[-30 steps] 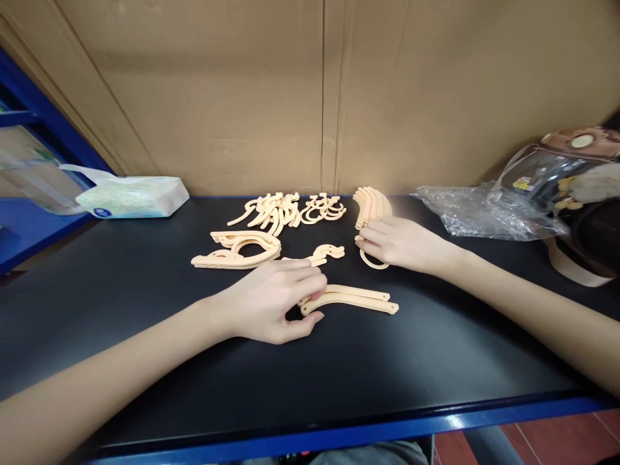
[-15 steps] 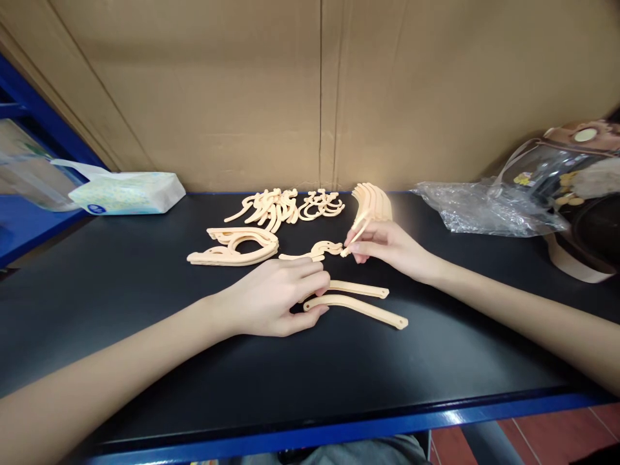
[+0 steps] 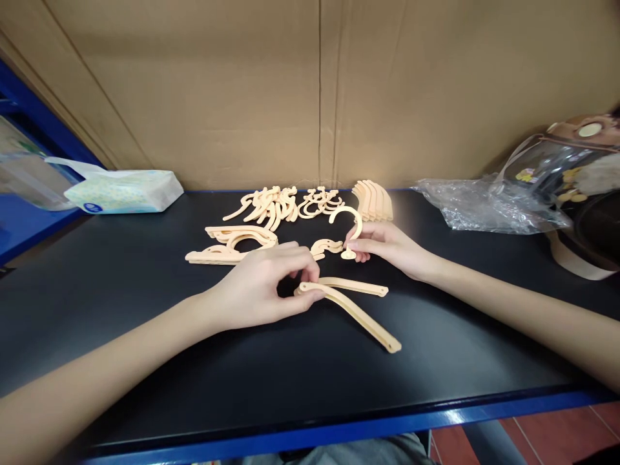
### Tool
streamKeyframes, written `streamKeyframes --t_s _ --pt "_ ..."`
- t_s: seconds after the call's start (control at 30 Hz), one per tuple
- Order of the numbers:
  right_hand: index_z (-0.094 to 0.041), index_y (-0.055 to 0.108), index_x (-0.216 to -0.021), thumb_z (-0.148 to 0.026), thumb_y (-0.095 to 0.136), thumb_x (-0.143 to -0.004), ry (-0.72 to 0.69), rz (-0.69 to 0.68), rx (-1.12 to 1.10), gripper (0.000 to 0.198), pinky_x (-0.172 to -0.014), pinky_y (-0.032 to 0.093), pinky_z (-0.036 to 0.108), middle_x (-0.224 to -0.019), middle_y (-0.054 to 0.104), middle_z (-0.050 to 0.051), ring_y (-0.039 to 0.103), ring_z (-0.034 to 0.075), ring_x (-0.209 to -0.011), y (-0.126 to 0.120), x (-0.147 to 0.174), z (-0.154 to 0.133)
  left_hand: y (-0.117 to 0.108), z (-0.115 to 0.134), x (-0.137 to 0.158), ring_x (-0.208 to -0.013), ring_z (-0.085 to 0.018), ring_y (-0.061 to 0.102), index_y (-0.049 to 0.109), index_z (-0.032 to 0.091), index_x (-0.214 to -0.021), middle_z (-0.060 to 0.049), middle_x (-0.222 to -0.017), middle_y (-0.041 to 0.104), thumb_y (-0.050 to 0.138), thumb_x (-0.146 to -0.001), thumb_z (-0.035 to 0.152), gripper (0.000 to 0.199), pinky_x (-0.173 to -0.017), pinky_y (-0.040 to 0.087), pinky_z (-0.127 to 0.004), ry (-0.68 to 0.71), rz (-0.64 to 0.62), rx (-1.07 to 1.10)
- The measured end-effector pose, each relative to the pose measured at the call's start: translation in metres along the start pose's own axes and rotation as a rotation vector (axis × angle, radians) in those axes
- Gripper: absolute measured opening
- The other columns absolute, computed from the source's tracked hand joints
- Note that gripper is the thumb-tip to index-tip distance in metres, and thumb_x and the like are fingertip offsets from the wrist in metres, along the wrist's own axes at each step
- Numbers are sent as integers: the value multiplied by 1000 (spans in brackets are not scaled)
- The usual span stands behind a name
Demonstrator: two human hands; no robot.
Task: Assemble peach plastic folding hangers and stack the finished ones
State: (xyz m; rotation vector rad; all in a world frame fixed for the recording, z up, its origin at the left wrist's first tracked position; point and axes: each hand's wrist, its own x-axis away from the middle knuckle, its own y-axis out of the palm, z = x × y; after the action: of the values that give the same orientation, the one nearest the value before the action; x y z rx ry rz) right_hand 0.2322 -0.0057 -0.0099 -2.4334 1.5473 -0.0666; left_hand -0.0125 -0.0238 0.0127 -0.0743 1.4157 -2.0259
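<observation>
My right hand (image 3: 375, 247) pinches a cream plastic hanger hook (image 3: 357, 226) near its base, with the curve standing up and opening left. The thumb and fingers of my left hand (image 3: 274, 284) close on the left end of a curved cream hanger arm (image 3: 361, 316) that slants down to the right. Just behind it, a second hanger arm (image 3: 356, 284) lies with its left end partly hidden by that hand. Small curved pieces (image 3: 327, 247) lie between my hands, partly covered by my left fingers.
Folded hanger parts (image 3: 232, 245) lie left of centre. Behind are piles of short curved pieces (image 3: 268, 205), hooks (image 3: 320, 203) and a row of hanger arms (image 3: 372, 200). Tissues (image 3: 123, 192) are at left; a clear plastic bag (image 3: 484, 206) and a transparent bag (image 3: 547, 168) at right.
My right hand has turned the hook so its curve now shows in full. My left hand has shifted slightly left, and the near hanger arm has swung its right end toward me.
</observation>
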Motion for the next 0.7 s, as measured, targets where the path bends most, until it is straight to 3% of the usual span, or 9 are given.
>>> streamKeyframes --t_s 0.13,0.23,0.3,0.43,0.57,0.7 --pt "-17 63 -79 -32 63 -82 -5 -8 58 15 -62 42 26 -74 61 -1 53 11 -65 -1 -1 1 -2 -1 -4 -66 -11 55 58 17 -83 0 -79 63 60 -86 36 20 -63 45 -24 -267 -59 483" --pt "-17 64 -80 -32 64 -81 -18 -32 51 16 -64 43 26 -77 63 0 53 11 -67 -1 -2 1 -2 -3 -7 -71 -13 60 59 15 -87 -5 -90 69 61 -87 37 23 -69 49 -27 -355 -183 807" --pt "-17 65 -80 -32 65 -81 -31 -45 32 15 -65 44 26 -76 63 -1 53 10 -67 -1 -2 1 -2 -4 -8 -69 -12 59 62 14 -86 -7 -91 71 60 -87 35 22 -67 48 -26 -376 -214 899" --pt "-17 65 -81 -32 65 -82 -44 -58 21 16 -66 44 25 -76 62 -1 53 10 -68 -1 -1 2 -2 -5 -8 -66 -10 56 65 14 -85 -4 -84 69 57 -91 33 21 -62 43 -21 -370 -175 916" --pt "-17 64 -82 -33 65 -83 -34 -78 5 16 -67 44 26 -77 63 -1 54 11 -69 -1 -1 3 -1 -4 -6 -71 -11 57 61 17 -92 0 -76 62 51 -94 37 24 -68 46 -23 -450 -69 931" --pt "-17 61 -84 -30 66 -81 -25 -66 -51 14 -66 45 25 -77 63 -1 56 10 -69 0 -2 2 1 4 -5 -62 -11 55 55 18 -100 4 -65 54 37 -99 43 30 -64 46 -24 -462 2 663"
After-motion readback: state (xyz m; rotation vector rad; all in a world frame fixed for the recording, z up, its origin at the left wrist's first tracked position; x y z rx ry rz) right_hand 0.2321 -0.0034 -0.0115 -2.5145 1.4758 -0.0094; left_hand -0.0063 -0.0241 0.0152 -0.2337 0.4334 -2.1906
